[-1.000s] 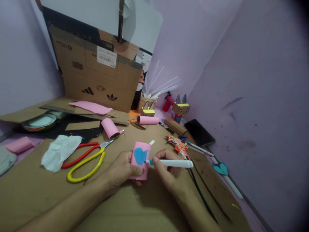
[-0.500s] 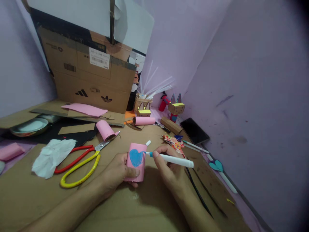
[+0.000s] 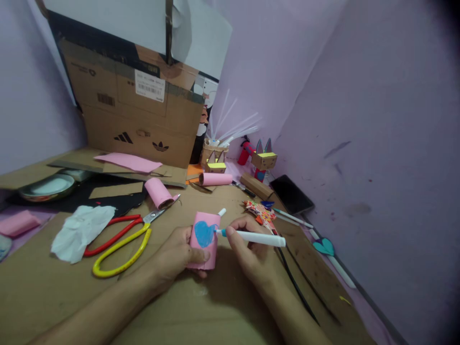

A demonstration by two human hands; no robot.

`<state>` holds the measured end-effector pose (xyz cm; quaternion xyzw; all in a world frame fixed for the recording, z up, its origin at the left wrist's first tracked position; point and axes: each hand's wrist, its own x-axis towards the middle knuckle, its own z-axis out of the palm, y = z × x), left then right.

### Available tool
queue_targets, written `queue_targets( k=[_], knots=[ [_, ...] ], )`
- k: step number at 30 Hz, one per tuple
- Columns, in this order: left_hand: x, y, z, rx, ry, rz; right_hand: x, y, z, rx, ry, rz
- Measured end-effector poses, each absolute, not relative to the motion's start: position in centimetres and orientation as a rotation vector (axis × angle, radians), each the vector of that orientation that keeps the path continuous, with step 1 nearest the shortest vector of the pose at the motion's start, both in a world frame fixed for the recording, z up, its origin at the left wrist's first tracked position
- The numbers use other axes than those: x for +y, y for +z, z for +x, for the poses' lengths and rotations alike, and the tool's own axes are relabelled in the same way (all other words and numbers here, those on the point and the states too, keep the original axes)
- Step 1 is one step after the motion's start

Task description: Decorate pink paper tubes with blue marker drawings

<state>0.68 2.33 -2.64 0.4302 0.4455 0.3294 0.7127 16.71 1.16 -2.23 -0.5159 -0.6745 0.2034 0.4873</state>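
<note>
My left hand [image 3: 181,251] is closed around a pink paper-covered tube [image 3: 212,256], its thumb pressed on the lower front. A blue heart [image 3: 204,234] is drawn on the tube's upper face, mostly filled in. Between the fingers of my right hand [image 3: 251,247] is a white felt-tip marker [image 3: 260,238] with a blue collar. The marker's tip touches the right edge of the heart. A small white piece, perhaps the marker's cap [image 3: 222,212], shows just behind the tube's top right corner.
Left of my hands lie scissors [image 3: 122,256] with red and yellow handles and a crumpled tissue [image 3: 81,232]. Other pink tubes [image 3: 158,192] lie behind. A large cardboard box [image 3: 136,115] stands at the back left. A dark tablet [image 3: 292,194] leans by the right wall.
The marker tip has moved slightly down along the heart's right side, and there is more blue there. My left hand still holds the tube. The whole view has shifted a little.
</note>
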Motion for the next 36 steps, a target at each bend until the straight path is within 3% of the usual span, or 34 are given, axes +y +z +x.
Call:
queue_targets(
  k=[15,36],
  knots=[
    [2.41,-2.66,0.73,0.984,0.751,0.922,0.68,-2.19,16.06,-1.596,0.598,-1.257],
    [2.42,-2.95,0.61,0.967,0.722,0.956,1.37,-2.43,16.65,-1.600,0.456,-1.237]
  ],
)
